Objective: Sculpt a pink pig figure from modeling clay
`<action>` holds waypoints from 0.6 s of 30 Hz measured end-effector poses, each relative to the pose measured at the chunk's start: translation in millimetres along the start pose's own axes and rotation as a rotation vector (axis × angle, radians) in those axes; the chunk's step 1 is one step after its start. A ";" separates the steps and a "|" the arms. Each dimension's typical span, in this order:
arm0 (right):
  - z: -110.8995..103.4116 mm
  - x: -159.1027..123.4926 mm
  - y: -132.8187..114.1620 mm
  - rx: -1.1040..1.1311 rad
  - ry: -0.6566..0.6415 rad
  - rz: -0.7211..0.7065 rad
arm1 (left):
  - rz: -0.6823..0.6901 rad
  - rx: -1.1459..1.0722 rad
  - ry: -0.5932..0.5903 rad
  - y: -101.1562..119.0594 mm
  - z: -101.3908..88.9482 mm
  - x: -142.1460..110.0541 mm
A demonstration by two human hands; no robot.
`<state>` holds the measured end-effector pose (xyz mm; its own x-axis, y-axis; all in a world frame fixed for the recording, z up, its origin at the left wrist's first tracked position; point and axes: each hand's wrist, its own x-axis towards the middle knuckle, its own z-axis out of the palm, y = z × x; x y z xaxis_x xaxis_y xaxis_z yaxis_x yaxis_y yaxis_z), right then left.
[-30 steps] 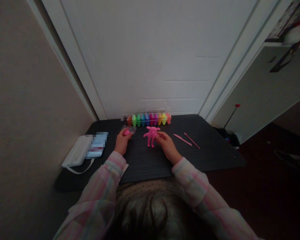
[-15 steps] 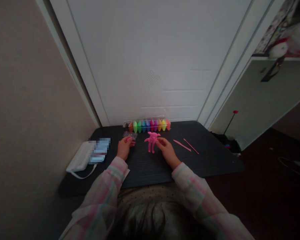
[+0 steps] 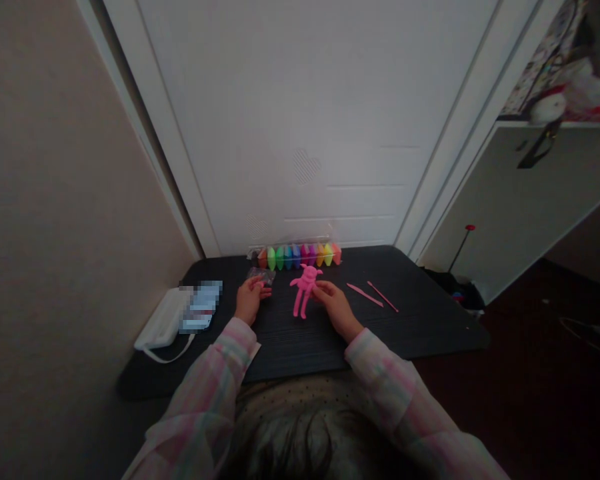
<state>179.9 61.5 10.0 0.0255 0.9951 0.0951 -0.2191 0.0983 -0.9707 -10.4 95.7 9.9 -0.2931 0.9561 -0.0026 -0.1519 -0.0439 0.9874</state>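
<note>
Fingers of the right hand pinch a pink figure on the dark bench; left hand curled, by a white door.

pink clay figure now lies flatter, legs stretched out.

- The clay figure is bright pink all over.
- At 12 o'clock from it, the row of clay packs runs orange, green, blue, pink, orange, yellow-green and red-orange.
- At 3 o'clock lie two thin sticks, both pink.
- The table is black with a fine streaked grain.
- The sleeves are checked in pale pink, white and soft green.
- At 9 o'clock, the pouch is white with a white strap.
- The small wrapper by the left hand is clear, greyish.
- The door behind is white, with faint hatched heart shapes.
- The wall at 9 o'clock is beige.
</note>
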 end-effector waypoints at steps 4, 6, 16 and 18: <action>-0.1 0.1 -0.7 0.023 0.006 0.040 | -0.008 -0.043 -0.016 0.4 0.8 -0.1; -0.6 0.6 0.3 0.034 0.005 0.067 | -0.012 -0.068 -0.017 -0.3 1.5 1.1; -2.4 0.4 2.6 0.060 -0.044 0.161 | -0.053 -0.178 -0.068 -2.0 0.4 0.6; -2.4 -0.1 1.8 0.061 -0.046 0.165 | -0.056 -0.220 -0.077 -0.2 -0.1 0.4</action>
<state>181.9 61.6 7.7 -0.0604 0.9968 -0.0528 -0.2755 -0.0675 -0.9589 -10.6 96.0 9.7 -0.2072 0.9776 -0.0364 -0.3708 -0.0441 0.9277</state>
